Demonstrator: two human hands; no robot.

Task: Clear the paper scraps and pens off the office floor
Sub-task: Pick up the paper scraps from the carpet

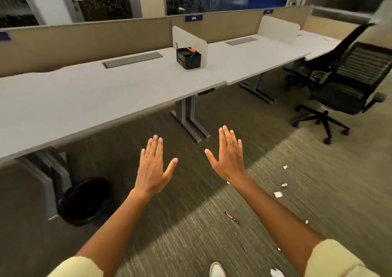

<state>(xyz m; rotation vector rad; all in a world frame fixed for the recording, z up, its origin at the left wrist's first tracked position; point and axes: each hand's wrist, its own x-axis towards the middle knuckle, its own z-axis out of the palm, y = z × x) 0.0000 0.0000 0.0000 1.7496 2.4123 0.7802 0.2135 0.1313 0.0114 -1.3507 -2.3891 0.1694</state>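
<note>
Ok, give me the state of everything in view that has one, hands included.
left hand: open, fingers straight, holds nothing
right hand: open, fingers straight, holds nothing
paper scraps: on the carpet, not picked up
red pen: lying on the carpet
blue pen: lying on the carpet
waste bin: upright under the desk, dark liner
desk organizer: upright on the desk, pens inside
office chair: upright, away from the desk

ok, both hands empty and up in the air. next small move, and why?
Probably lower the right hand to the pen on the carpet below it. Both it and the left hand are open and hold nothing; paper scraps lie further right, and the bin stands under the desk.
</note>
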